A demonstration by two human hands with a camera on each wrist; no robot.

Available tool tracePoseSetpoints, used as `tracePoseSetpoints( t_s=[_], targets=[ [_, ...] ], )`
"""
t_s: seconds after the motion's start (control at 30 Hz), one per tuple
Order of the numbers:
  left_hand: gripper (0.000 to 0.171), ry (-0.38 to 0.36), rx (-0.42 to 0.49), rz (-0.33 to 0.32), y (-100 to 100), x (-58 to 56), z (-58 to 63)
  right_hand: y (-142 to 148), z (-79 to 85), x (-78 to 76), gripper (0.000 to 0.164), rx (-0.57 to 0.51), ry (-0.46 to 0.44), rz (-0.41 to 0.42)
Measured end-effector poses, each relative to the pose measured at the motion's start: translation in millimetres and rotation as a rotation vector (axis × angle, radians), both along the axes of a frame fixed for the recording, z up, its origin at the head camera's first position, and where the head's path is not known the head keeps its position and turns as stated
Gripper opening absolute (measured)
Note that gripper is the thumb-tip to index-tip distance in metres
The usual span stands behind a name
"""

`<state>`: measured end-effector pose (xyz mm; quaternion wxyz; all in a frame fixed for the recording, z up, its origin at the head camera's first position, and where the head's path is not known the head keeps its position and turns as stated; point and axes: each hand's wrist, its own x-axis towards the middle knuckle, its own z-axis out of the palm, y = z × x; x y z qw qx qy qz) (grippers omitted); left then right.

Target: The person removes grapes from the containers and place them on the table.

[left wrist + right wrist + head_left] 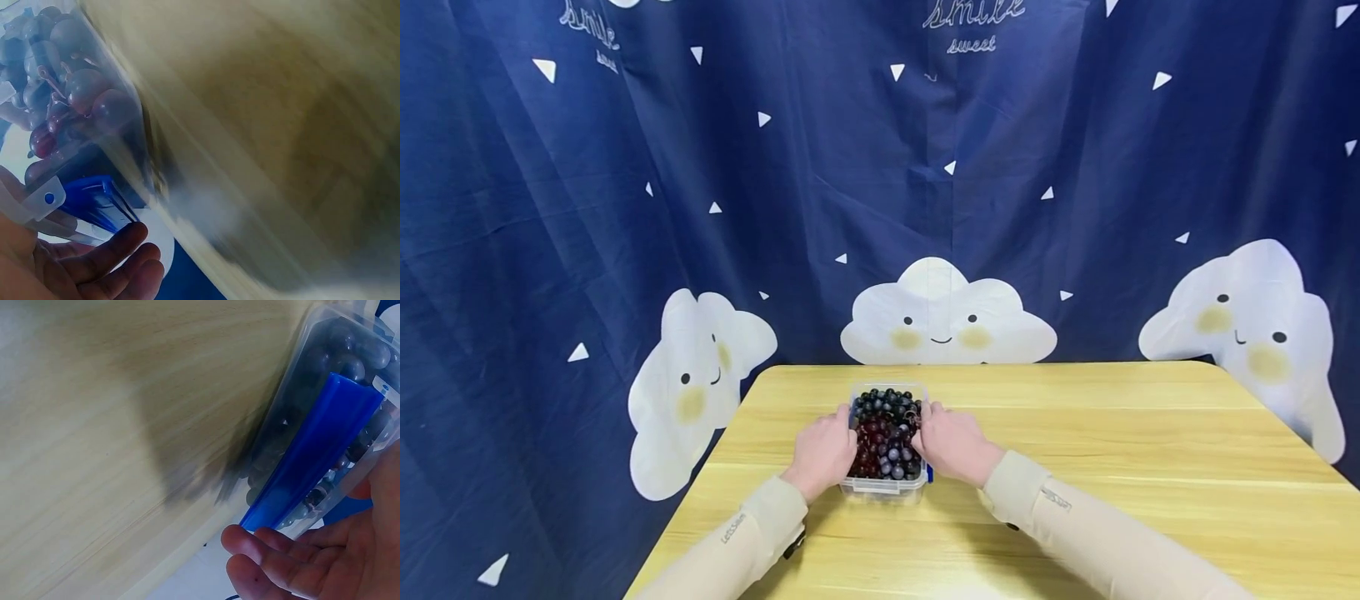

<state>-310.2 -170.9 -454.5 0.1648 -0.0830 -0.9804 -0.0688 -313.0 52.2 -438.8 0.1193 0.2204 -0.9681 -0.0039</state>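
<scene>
A clear plastic food container (883, 485) full of dark and reddish grapes (887, 433) is at the middle of the wooden table. My left hand (825, 450) grips its left side, with the thumb at the rim. On the opposite side my right hand (955, 440) holds the rim in the same manner. In the left wrist view, fingertips touch a blue latch (97, 201) that hangs down from the container's wall. Another blue latch (315, 453) hangs along the wall in the right wrist view, its lower end at my fingertips. Whether a clear lid covers the grapes, I cannot tell.
The light wooden table (1112, 450) extends to both sides of the container. Behind it hangs a dark blue curtain (820, 167) printed with white clouds and triangles.
</scene>
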Motion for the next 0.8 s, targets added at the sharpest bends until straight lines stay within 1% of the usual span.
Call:
tracePoseSetpoints(
  t_s=[0.13, 0.23, 0.5, 0.63, 0.7, 0.8],
  targets=[
    [0.031, 0.016, -0.014, -0.012, 3.1, 2.8, -0.2, 4.1, 0.1, 3.7, 0.064, 0.03, 0.032, 0.012],
    [0.03, 0.035, -0.02, -0.027, 4.5, 4.8, -0.6, 6.0, 0.6, 6.1, 0.065, 0.026, 0.015, 0.012],
    [0.027, 0.047, -0.001, -0.025, 10.0, 9.6, 1.7, 11.7, 1.6, 10.0, 0.064, 0.012, -0.015, -0.006],
    [0.028, 0.033, -0.016, -0.029, 8.6, 8.3, 2.3, 11.5, 2.3, 12.5, 0.064, 0.026, -0.007, -0.005],
    [0.026, 0.017, -0.023, -0.024, 7.1, 6.9, 3.3, 10.8, 2.9, 13.7, 0.064, 0.025, 0.003, 0.005],
    [0.022, 0.017, -0.022, -0.024, 5.8, 3.8, 6.3, 10.3, 3.8, 14.5, 0.063, 0.017, 0.003, 0.01]
  ],
)
